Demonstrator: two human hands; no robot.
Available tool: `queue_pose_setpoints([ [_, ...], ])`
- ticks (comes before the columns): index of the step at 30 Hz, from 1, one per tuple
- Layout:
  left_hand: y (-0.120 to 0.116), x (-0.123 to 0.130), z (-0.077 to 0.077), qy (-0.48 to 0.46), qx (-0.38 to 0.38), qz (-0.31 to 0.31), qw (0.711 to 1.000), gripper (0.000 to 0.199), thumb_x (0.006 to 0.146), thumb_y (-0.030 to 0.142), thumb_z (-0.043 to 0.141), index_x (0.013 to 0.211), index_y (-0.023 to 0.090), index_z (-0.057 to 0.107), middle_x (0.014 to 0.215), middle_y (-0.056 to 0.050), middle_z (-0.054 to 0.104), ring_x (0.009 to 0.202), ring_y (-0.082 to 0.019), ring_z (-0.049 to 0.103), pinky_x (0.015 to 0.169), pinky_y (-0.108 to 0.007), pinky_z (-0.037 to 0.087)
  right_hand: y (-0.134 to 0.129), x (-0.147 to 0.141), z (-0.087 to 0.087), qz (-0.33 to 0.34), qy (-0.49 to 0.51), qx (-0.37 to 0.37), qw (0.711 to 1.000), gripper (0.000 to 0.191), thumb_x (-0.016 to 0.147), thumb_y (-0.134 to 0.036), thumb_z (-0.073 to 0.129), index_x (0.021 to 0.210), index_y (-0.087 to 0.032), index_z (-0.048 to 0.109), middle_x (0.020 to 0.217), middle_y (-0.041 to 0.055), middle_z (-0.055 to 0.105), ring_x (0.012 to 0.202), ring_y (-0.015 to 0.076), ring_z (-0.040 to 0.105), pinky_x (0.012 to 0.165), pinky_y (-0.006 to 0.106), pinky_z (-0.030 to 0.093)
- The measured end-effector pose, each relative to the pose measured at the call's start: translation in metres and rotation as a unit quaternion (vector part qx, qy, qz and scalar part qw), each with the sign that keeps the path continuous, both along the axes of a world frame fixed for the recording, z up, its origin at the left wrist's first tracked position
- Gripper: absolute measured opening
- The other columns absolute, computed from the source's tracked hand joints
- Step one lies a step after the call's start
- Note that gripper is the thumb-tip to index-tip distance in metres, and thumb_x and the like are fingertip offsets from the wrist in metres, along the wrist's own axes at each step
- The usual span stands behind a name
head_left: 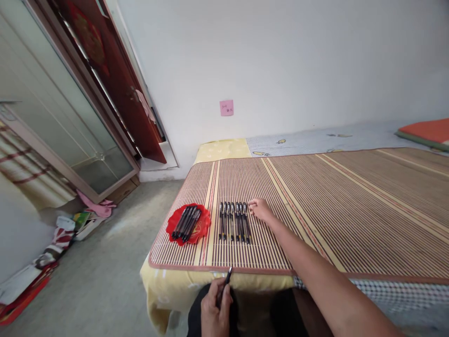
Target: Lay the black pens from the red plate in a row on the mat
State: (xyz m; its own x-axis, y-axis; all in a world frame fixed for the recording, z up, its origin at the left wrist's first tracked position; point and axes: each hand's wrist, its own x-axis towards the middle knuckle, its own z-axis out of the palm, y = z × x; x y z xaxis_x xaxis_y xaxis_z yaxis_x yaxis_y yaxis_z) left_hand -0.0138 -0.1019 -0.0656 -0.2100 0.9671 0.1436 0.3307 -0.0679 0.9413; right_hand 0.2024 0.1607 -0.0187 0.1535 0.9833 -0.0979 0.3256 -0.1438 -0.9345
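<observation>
While bunched, pens (188, 223) in red dish (206, 216)

A pink note (226, 107) is stuck on the white wall (298, 61). Left, a dark red door (122, 79) stands beside a framed glass panel (59, 89); far right lies folded orange fabric, possibly bedding (426, 131).

black legwear (286, 311), bare right forearm (315, 276), ringless left hand (214, 311)
</observation>
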Motion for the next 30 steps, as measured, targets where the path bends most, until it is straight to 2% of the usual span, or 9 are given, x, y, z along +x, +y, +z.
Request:
queue_pose_setpoints([
  [3,0.0,-0.003,0.0,-0.016,-0.009,-0.024,1.0,0.045,0.091,0.061,0.055,0.09,0.018,0.068,0.061,0.001,0.057,0.051,-0.014,0.05,0.051,-0.023,0.041,-0.026,-0.002,0.013,0.012,0.022,0.021,0.999,0.015,0.085,-0.008,0.061,0.094,-0.012,0.073,0.084,0.008,0.075,0.055,0.0102,0.066,0.048,0.018,0.047],
  [6,0.0,-0.003,0.007,-0.081,-0.028,-0.028,0.996,0.045,0.091,0.061,0.057,0.093,0.017,0.067,0.063,0.001,0.057,0.048,-0.01,0.044,0.048,-0.021,0.037,-0.073,-0.009,0.018,0.055,0.059,0.037,0.996,0.017,0.089,-0.02,0.06,0.099,-0.014,0.072,0.086,0.0067,0.074,0.06,0.0113,0.066,0.049,0.019,0.048],
  [10,-0.002,0.007,0.025,-0.175,-0.045,-0.039,0.983,0.047,0.085,0.062,0.064,0.089,0.015,0.065,0.061,0.002,0.058,0.044,-0.007,0.039,0.044,-0.018,0.031,-0.151,-0.026,0.015,0.167,0.176,0.044,0.969,0.033,0.086,-0.046,0.065,0.095,-0.016,0.072,0.078,0.0034,0.07,0.058,0.0117,0.061,0.05,0.022,0.047],
  [13,-0.005,0.017,0.04,-0.203,-0.044,-0.067,0.976,0.044,0.084,0.059,0.067,0.086,0.015,0.064,0.061,0.002,0.059,0.044,-0.006,0.039,0.045,-0.018,0.031,-0.198,-0.039,0.015,0.199,0.201,0.008,0.959,0.045,0.08,-0.058,0.069,0.096,-0.016,0.072,0.073,0.0021,0.068,0.055,0.0123,0.058,0.05,0.023,0.045],
  [15,-0.009,0.024,0.047,-0.208,-0.041,-0.087,0.973,0.041,0.086,0.056,0.067,0.087,0.015,0.064,0.062,0.002,0.059,0.045,-0.006,0.039,0.045,-0.018,0.031,-0.218,-0.045,0.018,0.203,0.21,0.007,0.956,0.045,0.078,-0.06,0.072,0.093,-0.017,0.071,0.068,0.0005,0.065,0.056,0.0129,0.057,0.051,0.023,0.044],
  [20,-0.022,0.033,0.052,-0.196,-0.044,-0.11,0.973,0.043,0.084,0.057,0.069,0.087,0.015,0.064,0.064,0.002,0.059,0.045,-0.006,0.039,0.044,-0.018,0.03,-0.238,-0.05,0.03,0.18,0.232,0.03,0.955,0.045,0.076,-0.063,0.073,0.081,-0.019,0.069,0.061,-0.0022,0.058,0.052,0.0116,0.052,0.051,0.024,0.042],
  [26,-0.031,0.034,0.055,-0.179,-0.032,-0.111,0.977,0.044,0.087,0.059,0.064,0.082,0.015,0.063,0.062,0.004,0.05,0.047,-0.006,0.035,0.047,-0.02,0.028,-0.248,-0.05,0.035,0.169,0.228,0.034,0.958,0.051,0.074,-0.069,0.071,0.079,-0.018,0.073,0.059,-0.0011,0.058,0.052,0.0117,0.05,0.05,0.024,0.038],
  [28,-0.031,0.034,0.057,-0.198,-0.046,-0.136,0.97,0.047,0.089,0.061,0.06,0.078,0.015,0.061,0.058,0.004,0.047,0.047,-0.007,0.035,0.048,-0.021,0.027,-0.249,-0.049,0.035,0.175,0.241,0.043,0.954,0.052,0.075,-0.069,0.071,0.078,-0.018,0.074,0.054,-0.0026,0.053,0.05,0.0102,0.045,0.05,0.024,0.036],
  [30,-0.031,0.035,0.059,-0.238,-0.076,-0.184,0.951,0.05,0.091,0.062,0.056,0.073,0.015,0.058,0.054,0.004,0.045,0.048,-0.007,0.036,0.049,-0.021,0.029,-0.25,-0.045,0.036,0.195,0.276,0.029,0.941,0.052,0.076,-0.069,0.07,0.079,-0.017,0.075,0.05,-0.0048,0.046,0.047,0.0087,0.038,0.049,0.024,0.034],
])
